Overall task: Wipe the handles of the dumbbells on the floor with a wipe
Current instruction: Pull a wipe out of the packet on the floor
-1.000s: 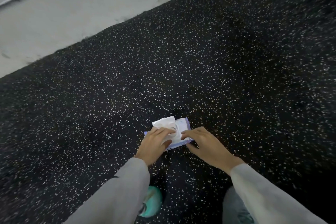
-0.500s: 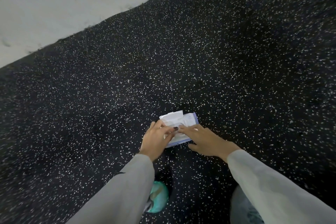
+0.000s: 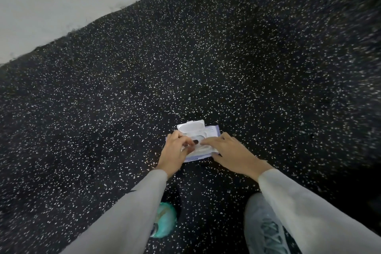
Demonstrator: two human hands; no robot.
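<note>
A: Far left?
B: Pale concrete strip (image 3: 51, 2), then black speckled rubber floor (image 3: 103, 109).
A: Hands?
B: Left hand (image 3: 175, 152) curled, pinching at opening of wipes pack (image 3: 208, 132); lid (image 3: 191, 127) flipped up. Right hand (image 3: 233, 150) flat, fingers straight, pressing pack down.
A: Pack?
B: Lying on floor, just ahead of teal shoe (image 3: 165, 220) and grey shoe (image 3: 266, 231).

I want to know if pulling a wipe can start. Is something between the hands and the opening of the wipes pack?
Nothing visible. The lid is flipped open, and the left hand and right hand already rest on the wipes pack at its opening.
</note>
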